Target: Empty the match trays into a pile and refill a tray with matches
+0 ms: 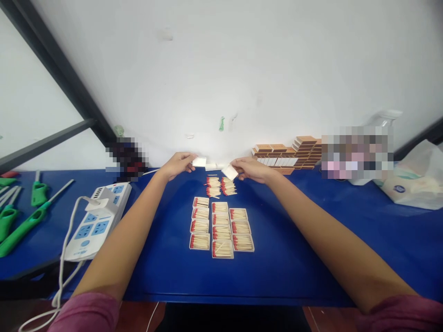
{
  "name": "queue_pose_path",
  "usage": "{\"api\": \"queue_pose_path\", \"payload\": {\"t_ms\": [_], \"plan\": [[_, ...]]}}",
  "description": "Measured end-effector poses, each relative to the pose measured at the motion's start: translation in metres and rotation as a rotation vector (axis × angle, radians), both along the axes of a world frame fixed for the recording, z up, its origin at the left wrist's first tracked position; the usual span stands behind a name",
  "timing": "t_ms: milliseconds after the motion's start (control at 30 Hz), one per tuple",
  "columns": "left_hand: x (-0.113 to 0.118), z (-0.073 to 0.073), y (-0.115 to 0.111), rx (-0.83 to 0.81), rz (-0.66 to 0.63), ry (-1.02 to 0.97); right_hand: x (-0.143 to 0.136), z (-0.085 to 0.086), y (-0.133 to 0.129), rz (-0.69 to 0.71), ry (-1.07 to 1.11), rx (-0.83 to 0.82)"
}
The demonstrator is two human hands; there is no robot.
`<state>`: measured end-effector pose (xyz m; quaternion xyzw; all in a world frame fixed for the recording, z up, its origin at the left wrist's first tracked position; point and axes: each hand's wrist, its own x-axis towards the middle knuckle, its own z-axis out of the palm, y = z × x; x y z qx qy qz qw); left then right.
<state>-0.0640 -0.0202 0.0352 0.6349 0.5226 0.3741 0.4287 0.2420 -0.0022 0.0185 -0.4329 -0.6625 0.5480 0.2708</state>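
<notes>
White card it is, two small empty-looking trays: one (200, 162) pinched in my left hand (182, 164), the other (230, 172), tilted, between the fingers of my right hand (251, 169), both up near the wall (221, 83) at the far side of the blue desk (284, 258). More white pieces (210, 166) lie between the hands. Just below, two heaps of loose red-tipped matches (213, 185) sit side by side, and nearer me come eleven filled trays (222, 249) in three columns: four, four, three, red heads all to the left! Over on the right, matchboxes (305, 152) stand stacked against the wall, with a soft plastic pack (415, 182) farther out. Swing left: a white power strip (92, 230) with a plug (105, 207) in it, then green-handled lighters (26, 230) at the far left.
</notes>
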Motion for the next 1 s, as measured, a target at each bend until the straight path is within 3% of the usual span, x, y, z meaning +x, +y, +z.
{"api": "queue_pose_path", "payload": {"t_ms": [100,233,367,467,667,833,1000], "plan": [[-0.012,-0.003,0.004,0.024,0.050,0.063,-0.004,-0.001,-0.002,-0.026,-0.033,0.019],[-0.027,-0.008,0.007,0.048,0.116,0.216,-0.008,0.015,-0.013,0.002,-0.188,0.213],[-0.041,-0.010,0.007,0.074,0.162,0.428,-0.007,0.044,-0.033,0.271,-0.379,0.485],[-0.045,-0.009,0.007,0.109,0.159,0.568,-0.003,0.058,-0.047,0.451,-0.599,0.468],[-0.042,0.004,0.004,0.152,0.056,0.715,-0.009,0.046,-0.058,0.411,-0.879,0.502],[-0.037,0.015,0.000,0.150,-0.098,0.743,-0.013,0.038,-0.054,0.427,-0.887,0.450],[-0.035,0.014,0.000,0.124,-0.180,0.773,-0.011,0.039,-0.054,0.437,-0.860,0.430]]}}
